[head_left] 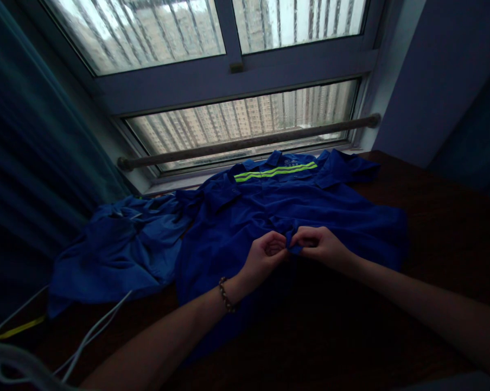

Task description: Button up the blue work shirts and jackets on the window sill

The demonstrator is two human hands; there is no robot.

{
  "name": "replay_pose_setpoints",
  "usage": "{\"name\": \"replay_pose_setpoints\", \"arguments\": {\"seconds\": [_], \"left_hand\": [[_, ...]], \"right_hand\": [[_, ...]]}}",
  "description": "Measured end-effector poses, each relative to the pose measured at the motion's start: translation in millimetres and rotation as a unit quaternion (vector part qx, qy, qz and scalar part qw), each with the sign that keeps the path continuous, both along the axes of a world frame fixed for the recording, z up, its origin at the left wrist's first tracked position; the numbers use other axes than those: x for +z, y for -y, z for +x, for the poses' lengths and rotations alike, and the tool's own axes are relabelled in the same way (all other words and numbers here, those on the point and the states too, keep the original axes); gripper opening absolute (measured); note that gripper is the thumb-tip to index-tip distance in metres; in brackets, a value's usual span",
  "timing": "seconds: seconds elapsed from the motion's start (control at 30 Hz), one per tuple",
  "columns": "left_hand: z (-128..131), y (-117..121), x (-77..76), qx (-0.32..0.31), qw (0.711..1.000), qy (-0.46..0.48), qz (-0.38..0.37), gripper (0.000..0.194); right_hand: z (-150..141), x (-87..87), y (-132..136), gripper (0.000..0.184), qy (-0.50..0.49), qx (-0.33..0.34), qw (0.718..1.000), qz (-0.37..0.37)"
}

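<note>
A dark blue short-sleeved work shirt (236, 222) lies spread out, its collar toward the window and a yellow-green reflective stripe across its chest. My left hand (267, 251), with a beaded bracelet on the wrist, pinches the shirt's front edge near the lower middle. Right beside it, my right hand (320, 245) is closed on the same bit of cloth, fingertips almost touching those of the left. A small fold of fabric is raised between them. Whether a button is under the fingers I cannot make out.
Left of the shirt is a crumpled lighter blue garment (122, 244) on the dark wooden table (444, 228). White cables (94, 331) run at the lower left. A metal rail (248, 142) crosses the window behind, and a curtain (33, 136) hangs at left.
</note>
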State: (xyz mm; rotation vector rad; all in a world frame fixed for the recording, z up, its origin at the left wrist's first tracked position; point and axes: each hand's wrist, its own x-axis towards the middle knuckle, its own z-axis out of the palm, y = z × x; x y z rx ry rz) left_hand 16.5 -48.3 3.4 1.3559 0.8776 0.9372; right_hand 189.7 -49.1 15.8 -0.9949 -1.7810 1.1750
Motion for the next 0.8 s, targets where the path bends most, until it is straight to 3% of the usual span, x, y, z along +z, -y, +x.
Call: {"name": "replay_pose_setpoints", "arguments": {"seconds": [0.13,0.27,0.43,0.6,0.8], "left_hand": [[-0.9,-0.5,-0.4,0.002,1.000,0.000,0.005,0.025],[-0.9,0.3,0.6,0.009,1.000,-0.017,0.011,0.025],[-0.7,2.0,3.0,0.012,1.000,-0.020,0.016,0.023],[-0.6,2.7,6.2,0.028,0.999,-0.011,0.023,0.023],[-0.3,3.6,8.9,0.058,0.998,-0.017,0.034,0.024]], "right_hand": [[1.0,0.4,1.3,0.023,0.046,0.022,0.995,0.081],[1.3,4.7,3.9,0.030,0.044,0.014,0.995,0.086],[2.1,4.9,2.7,0.037,-0.046,-0.039,0.998,-0.025],[1.4,-5.1,-2.9,0.036,-0.164,0.000,0.971,-0.175],[1.4,-5.2,-3.7,0.039,-0.209,0.010,0.960,-0.186]]}}
